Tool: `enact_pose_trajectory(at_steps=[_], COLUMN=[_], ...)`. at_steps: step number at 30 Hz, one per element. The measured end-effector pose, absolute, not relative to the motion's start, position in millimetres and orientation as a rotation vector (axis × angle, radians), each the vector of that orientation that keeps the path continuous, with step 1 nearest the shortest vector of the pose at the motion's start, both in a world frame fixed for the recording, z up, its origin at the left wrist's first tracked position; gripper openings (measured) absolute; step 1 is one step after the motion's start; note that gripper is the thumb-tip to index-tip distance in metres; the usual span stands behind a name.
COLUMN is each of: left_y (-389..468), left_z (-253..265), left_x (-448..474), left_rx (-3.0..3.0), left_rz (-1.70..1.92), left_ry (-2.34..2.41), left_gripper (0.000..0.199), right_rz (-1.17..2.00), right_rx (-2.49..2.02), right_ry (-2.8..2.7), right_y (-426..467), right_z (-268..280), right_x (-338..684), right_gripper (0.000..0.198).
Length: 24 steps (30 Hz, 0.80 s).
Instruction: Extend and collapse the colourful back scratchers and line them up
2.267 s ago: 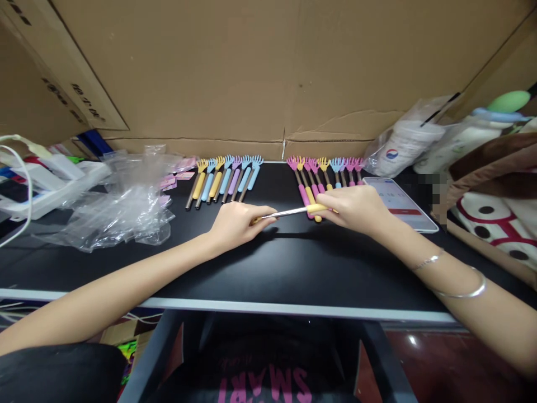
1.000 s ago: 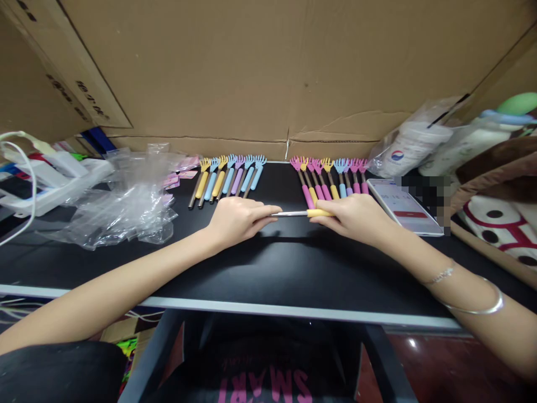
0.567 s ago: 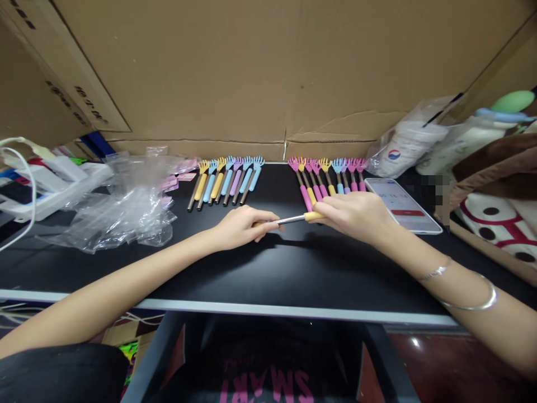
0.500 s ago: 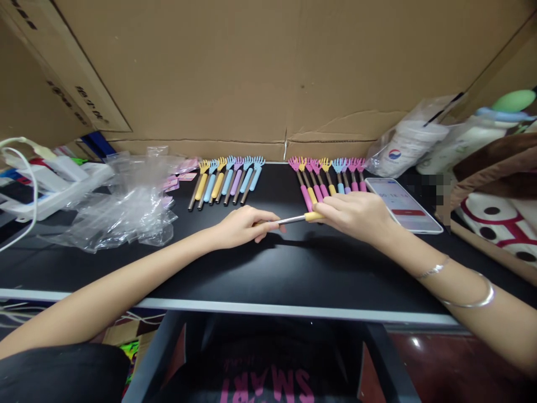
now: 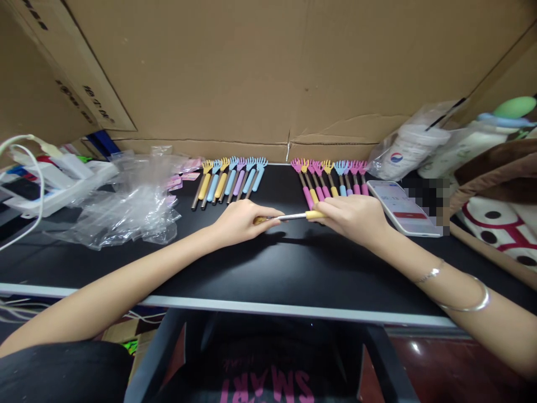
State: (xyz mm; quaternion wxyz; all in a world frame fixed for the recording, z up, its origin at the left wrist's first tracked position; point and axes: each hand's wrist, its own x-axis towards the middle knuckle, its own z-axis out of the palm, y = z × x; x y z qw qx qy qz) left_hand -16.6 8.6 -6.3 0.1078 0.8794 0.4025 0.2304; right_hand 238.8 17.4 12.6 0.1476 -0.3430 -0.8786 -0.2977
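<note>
Above the table's middle, my left hand and my right hand hold one back scratcher level between them. The fingers of my right hand wrap round its yellow grip. My left thumb and fingers pinch the other end of the metal rod, where a bit of yellow shows; the rest of that end is hidden. Behind my left hand lies a row of back scratchers with yellow, blue and purple grips. A second row of back scratchers, mostly pink with yellow and blue, lies beyond my right hand.
Clear plastic bags are heaped at left beside a white power strip. At right are a phone, a bagged cup, a bottle and a patterned fabric item. A cardboard wall stands behind.
My left fingers have closed more tightly round the rod's end, and yellow now shows between them. My right hand keeps its hold on the grip. The view has shifted slightly.
</note>
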Motion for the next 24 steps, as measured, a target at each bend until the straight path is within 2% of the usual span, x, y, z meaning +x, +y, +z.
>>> enact_pose_trajectory(at_steps=[7, 14, 20, 24], left_y=[10, 7, 9, 10], left_z=[-14, -9, -4, -5], left_x=[-18, -21, -22, -22], left_rx=[2.902, 3.279, 3.524, 3.535], left_rz=[0.932, 0.965, 1.123, 1.117], left_ry=[1.167, 1.178, 1.051, 1.065], left_gripper=[0.027, 0.026, 0.024, 0.023], right_rz=[-0.762, -0.519, -0.243, -0.171], right_rx=[-1.015, -1.134, -1.208, -1.208], right_ry=[-2.506, -2.606, -2.699, -2.684], right_y=[18, 21, 17, 13], right_z=[10, 2, 1, 2], right_x=[240, 239, 234, 233], right_gripper=[0.050, 0.052, 0.044, 0.038])
